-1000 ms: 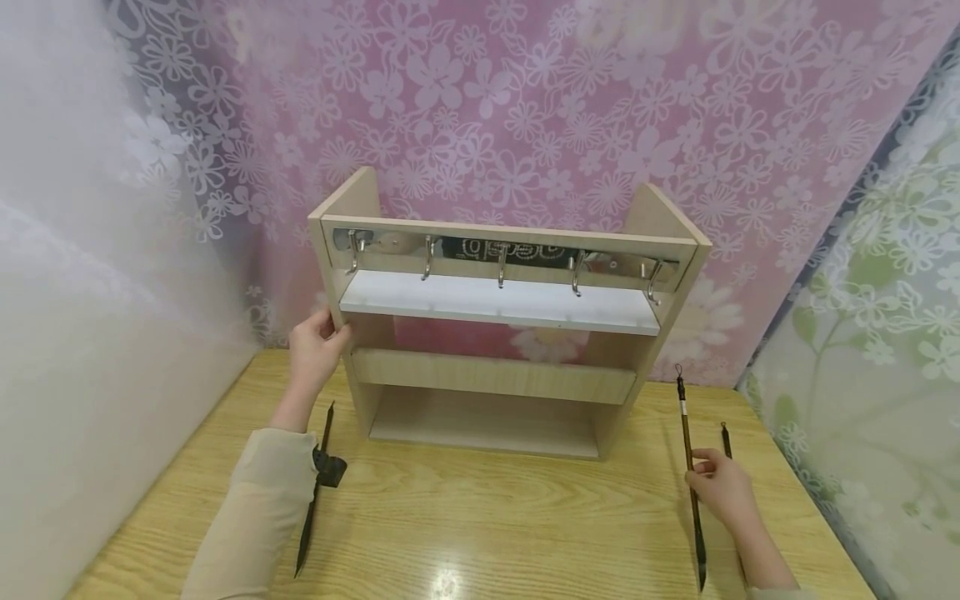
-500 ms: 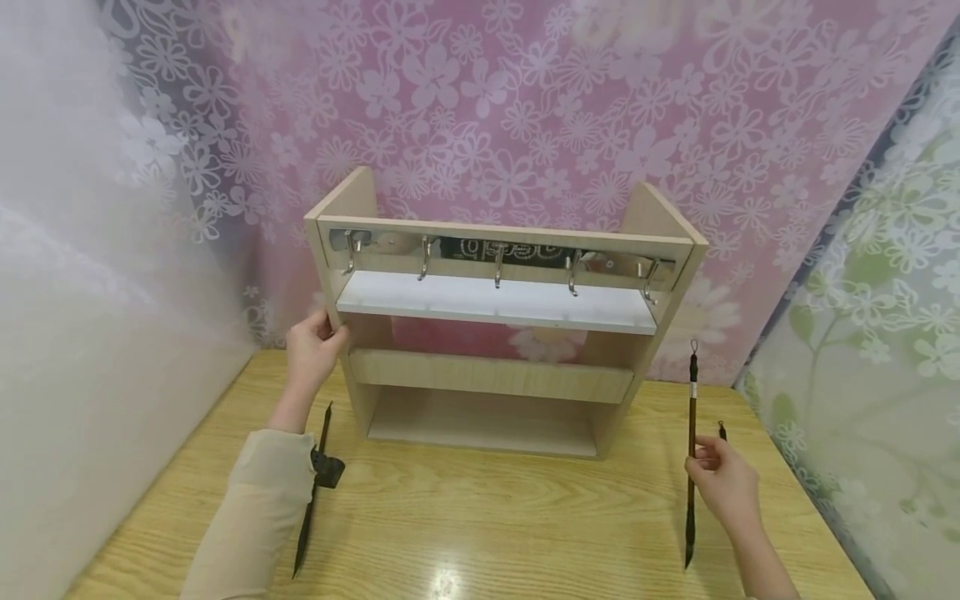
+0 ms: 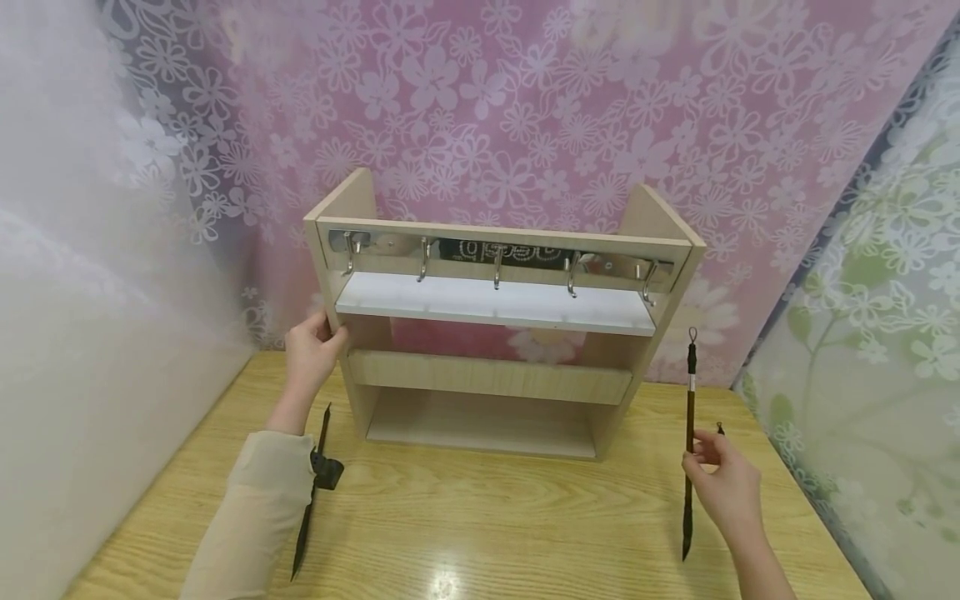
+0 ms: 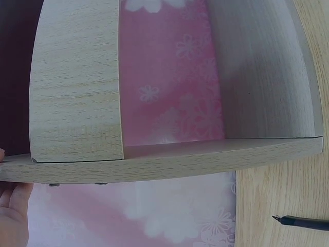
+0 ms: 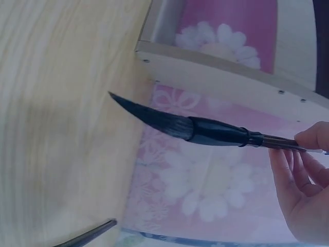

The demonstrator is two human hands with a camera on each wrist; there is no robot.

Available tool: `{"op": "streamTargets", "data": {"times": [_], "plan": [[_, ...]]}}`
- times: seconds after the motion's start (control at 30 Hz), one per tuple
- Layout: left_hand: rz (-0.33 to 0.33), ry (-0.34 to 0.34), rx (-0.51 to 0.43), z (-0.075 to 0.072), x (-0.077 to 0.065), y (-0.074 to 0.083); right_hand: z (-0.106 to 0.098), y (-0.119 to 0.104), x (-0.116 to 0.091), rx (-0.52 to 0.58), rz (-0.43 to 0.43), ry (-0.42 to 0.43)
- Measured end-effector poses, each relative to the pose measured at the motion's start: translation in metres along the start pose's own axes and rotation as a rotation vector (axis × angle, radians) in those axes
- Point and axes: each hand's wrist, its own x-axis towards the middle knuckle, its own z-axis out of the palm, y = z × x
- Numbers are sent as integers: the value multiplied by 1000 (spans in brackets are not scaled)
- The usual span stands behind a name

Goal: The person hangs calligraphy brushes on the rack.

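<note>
My left hand grips the left side panel of a light wooden shelf rack between thumb and fingers. Along the rack's top front runs a metal strip with several hooks. My right hand pinches a calligraphy brush by its brown handle, to the right of the rack. The brush hangs upright, hanging loop at the top and dark bristles at the lower end. In the right wrist view the thumb and fingertips close on the handle just behind the dark ferrule.
A second brush lies behind my right hand, mostly hidden. Under my left forearm another dark brush lies on the wooden table. A pink floral backdrop stands behind the rack, with pale walls at both sides.
My right hand has raised the brush off the table and turned it from a slant to upright. My left hand keeps its grip on the rack.
</note>
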Motion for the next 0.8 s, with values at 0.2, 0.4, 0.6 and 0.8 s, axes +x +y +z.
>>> {"op": "streamTargets", "data": {"times": [0.2,0.4,0.6,0.8], "plan": [[4,9,9,0,0,0,-5,-14,-3,-5,-19,37],[7,4,-20,-1,-1,0,-9,-26,-6,22,-46,80],[21,2,-24,-1,-1,-2,-13,-37,-9,65,-74,95],[33,17,12,0,-2,0,-15,-46,-11,67,-105,107]]}}
